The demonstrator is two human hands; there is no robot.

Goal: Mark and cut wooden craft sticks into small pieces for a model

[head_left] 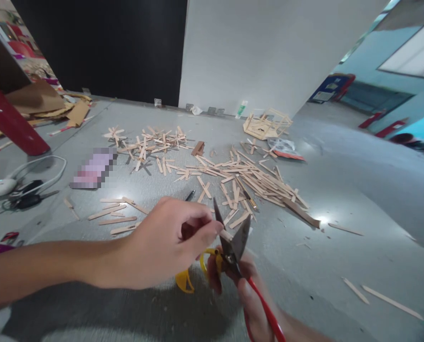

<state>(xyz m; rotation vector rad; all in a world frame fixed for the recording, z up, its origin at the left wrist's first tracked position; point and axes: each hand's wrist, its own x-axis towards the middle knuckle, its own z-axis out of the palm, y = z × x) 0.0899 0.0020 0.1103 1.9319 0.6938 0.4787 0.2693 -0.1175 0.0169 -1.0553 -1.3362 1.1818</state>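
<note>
My left hand [165, 242] reaches in from the left with thumb and fingers pinched on a short wooden craft stick [226, 235]. That stick lies between the open blades of the scissors [240, 240]. My right hand [256, 304] is wrapped round the scissors, which have a red handle below the pivot. Yellow loops [203, 261] show beside and behind the pivot; whether they belong to the scissors I cannot tell. Just beyond the hands, many loose craft sticks [265, 183] lie scattered in a pile on the grey floor [326, 270].
A stick-built frame [267, 126] and a glue tube [241, 109] stand near the white panel [255, 52]. To the left are a blurred phone [94, 168], keys [30, 197] with a white cable, and a red cylinder [17, 123]. A plastic packet [285, 148] lies at the right.
</note>
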